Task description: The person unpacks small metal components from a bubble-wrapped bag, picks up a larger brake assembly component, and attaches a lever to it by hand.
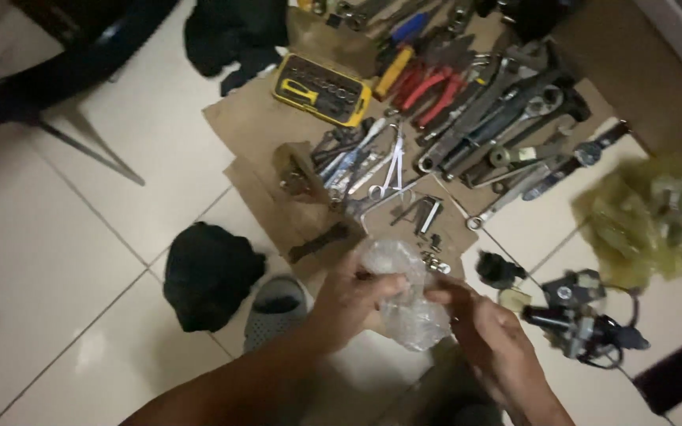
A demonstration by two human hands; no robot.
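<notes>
Both hands meet low in the middle of the view over a white tiled floor (80,260). The left hand (353,296) and the right hand (491,339) together hold a clear plastic bag (404,296); the left hand's fingers (384,285) close on its upper left side, and the right hand's fingers (444,298) pinch its right edge. The bag is crumpled and held up off the floor between the 2 hands; what it holds, if anything, cannot be told.

Just beyond the bag lies brown cardboard (254,126) spread on the floor and covered with tools. On it sit a yellow bit case (321,89), red-handled pliers (432,91), a row of long wrenches (491,118), small scissors (392,170) and a bundle of hex keys (420,213). A few small sockets (434,263) lie at the cardboard's near edge, just beside the bag.

To the right of the hands, on the tiles, is a black part with wires (582,319), and further right a yellowish bag (649,217) with something inside. A dark phone-like slab (680,371) lies at the far right edge.

To the left of the hands lies a black cloth (207,276), with a grey clog (278,308) touching or just beside it, partly hidden by the left forearm. Another dark cloth (230,35) lies at the top, near the bit case. A black chair base (65,63) fills the top left corner.
</notes>
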